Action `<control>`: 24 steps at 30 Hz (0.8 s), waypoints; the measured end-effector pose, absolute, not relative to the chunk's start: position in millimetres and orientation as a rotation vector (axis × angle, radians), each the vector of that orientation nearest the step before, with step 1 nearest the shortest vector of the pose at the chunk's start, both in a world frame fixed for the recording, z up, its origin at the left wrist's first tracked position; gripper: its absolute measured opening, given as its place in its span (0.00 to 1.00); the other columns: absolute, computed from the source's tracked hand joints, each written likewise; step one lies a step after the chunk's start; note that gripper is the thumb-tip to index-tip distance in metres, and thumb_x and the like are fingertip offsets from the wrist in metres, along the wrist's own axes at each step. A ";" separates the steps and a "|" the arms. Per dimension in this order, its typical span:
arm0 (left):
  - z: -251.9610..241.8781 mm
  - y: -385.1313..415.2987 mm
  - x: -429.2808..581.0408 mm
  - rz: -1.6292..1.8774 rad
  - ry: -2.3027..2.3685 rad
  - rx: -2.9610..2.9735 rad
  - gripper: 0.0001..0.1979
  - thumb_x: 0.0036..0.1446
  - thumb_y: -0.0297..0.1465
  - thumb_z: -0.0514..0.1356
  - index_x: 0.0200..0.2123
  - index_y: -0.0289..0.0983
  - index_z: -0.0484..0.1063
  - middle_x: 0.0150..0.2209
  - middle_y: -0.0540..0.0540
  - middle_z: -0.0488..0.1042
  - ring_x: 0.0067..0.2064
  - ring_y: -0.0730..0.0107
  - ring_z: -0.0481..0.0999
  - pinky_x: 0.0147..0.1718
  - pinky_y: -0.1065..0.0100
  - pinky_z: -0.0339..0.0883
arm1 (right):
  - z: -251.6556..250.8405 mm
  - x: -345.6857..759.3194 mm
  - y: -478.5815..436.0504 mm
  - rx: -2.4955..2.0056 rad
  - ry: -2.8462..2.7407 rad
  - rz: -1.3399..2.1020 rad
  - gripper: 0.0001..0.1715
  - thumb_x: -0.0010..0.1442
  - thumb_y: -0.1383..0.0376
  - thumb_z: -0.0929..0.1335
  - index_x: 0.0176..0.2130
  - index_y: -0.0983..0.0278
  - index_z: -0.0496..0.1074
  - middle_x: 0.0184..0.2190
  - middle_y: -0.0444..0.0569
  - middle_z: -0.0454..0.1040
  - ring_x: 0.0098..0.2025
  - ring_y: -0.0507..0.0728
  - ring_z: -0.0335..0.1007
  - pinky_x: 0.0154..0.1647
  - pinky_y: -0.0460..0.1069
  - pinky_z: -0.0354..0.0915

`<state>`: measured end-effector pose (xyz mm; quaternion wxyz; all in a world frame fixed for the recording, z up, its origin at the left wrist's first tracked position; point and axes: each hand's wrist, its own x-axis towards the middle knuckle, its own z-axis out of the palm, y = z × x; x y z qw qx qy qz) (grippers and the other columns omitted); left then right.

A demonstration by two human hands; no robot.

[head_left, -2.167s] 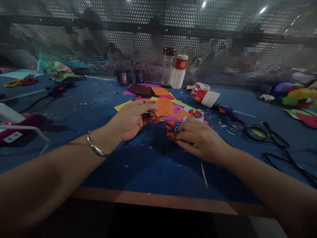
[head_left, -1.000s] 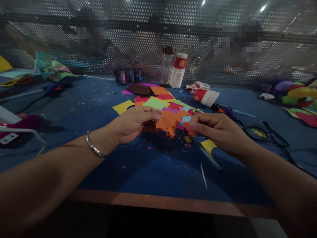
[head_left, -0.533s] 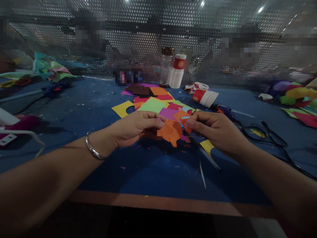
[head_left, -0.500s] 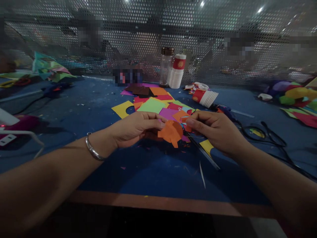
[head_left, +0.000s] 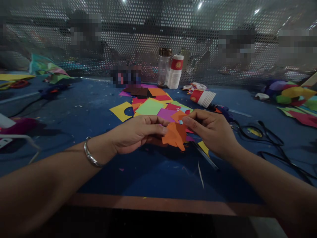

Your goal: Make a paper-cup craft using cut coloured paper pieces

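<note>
Between the two bare hands, over the blue worktop (head_left: 153, 178), I see a rounded orange paper cut-out (head_left: 175, 135) with short strip-like tabs along its lower edge. I take it as my landmark. At its left edge, the left hand (head_left: 138, 132), with a silver bangle (head_left: 91, 154) at the wrist, grips it between thumb and fingers. To its right, the right hand (head_left: 214, 130) has thumb and forefinger brought close together; from my feed I cannot tell whether those fingers pinch a scrap.

Just beyond the cut-out I make out overlapping paper: a purple sheet (head_left: 165, 113), a light green sheet (head_left: 150, 107) and, off to the left, a yellow sheet with a rounded cut in its side (head_left: 120, 111). Nearer to me and to its right lie a slim, straight, greyish stick (head_left: 209, 158) and a thin white strip (head_left: 200, 176). Farther beyond it stand a clear bottle with a brownish lid (head_left: 164, 71) and an upright stack of red-and-white cups (head_left: 174, 76); a second cup stack (head_left: 203, 98) lies tilted beyond it to the right. Well to its left I see a purple power strip (head_left: 21, 127).
</note>
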<state>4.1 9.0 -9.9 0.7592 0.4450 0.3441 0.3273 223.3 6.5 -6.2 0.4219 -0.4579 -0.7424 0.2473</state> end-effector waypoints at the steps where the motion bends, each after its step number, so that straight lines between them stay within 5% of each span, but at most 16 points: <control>1: -9.4 8.5 4.5 0.717 0.746 0.962 0.06 0.58 0.18 0.64 0.35 0.34 0.76 0.30 0.52 0.78 0.31 0.78 0.80 0.33 0.75 0.78 | -6.9 223.3 6.5 -1.144 -1.860 0.608 0.23 0.60 0.49 0.72 0.26 0.64 0.73 0.22 0.42 0.68 0.25 0.50 0.58 0.26 0.47 0.55; 8: -7.5 6.5 6.5 0.754 0.789 0.927 0.07 0.57 0.17 0.64 0.35 0.33 0.74 0.29 0.51 0.76 0.30 0.78 0.77 0.33 0.73 0.79 | -10.3 222.9 4.9 -1.115 -1.885 0.538 0.15 0.63 0.61 0.70 0.26 0.64 0.72 0.22 0.41 0.67 0.26 0.49 0.58 0.27 0.46 0.55; 24: -7.9 7.1 4.1 0.720 0.768 0.938 0.07 0.54 0.19 0.66 0.35 0.35 0.74 0.30 0.53 0.76 0.31 0.77 0.77 0.35 0.72 0.76 | -5.1 218.8 -1.3 -1.140 -1.843 0.576 0.16 0.62 0.55 0.72 0.27 0.61 0.74 0.24 0.43 0.71 0.27 0.52 0.61 0.29 0.48 0.57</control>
